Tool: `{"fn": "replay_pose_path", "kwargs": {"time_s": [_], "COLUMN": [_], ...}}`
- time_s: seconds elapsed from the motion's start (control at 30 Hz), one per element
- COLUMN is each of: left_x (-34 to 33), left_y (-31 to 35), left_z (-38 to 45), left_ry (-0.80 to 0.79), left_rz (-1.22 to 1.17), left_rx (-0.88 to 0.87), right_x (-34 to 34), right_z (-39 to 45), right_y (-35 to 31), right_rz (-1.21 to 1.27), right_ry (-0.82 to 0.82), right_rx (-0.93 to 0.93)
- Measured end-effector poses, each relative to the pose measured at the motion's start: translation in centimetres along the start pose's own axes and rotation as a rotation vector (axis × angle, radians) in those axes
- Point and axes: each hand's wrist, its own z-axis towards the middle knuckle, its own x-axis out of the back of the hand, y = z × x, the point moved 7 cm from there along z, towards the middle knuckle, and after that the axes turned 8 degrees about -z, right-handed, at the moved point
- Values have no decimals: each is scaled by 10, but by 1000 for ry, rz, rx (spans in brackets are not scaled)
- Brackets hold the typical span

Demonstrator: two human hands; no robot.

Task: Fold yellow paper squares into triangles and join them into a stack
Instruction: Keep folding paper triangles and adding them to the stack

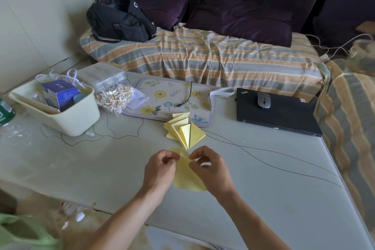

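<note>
A yellow paper square lies between my hands near the front of the grey table. My left hand pinches its upper left edge and my right hand pinches the upper corner beside it; both sets of fingertips nearly meet at the paper's top. Just beyond, a stack of folded yellow triangles stands fanned out on the table, its points toward me. Part of the held paper is hidden under my right palm.
A cream bin with a blue box stands at the left, a bag of cotton swabs beside it. A floral mat and closed black laptop with a mouse lie behind. Thin cables cross the table.
</note>
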Motion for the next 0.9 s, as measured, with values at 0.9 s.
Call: {"fn": "replay_pose_path", "kwargs": {"time_s": [0.9], "left_x": [1], "left_y": [13], "left_z": [-2], "left_ry": [-69], "left_rz": [65], "left_rx": [-111], "right_x": [-9], "right_z": [-5], "right_y": [5], "right_rz": [177], "right_ry": [-244], "right_rx": [-189]}}
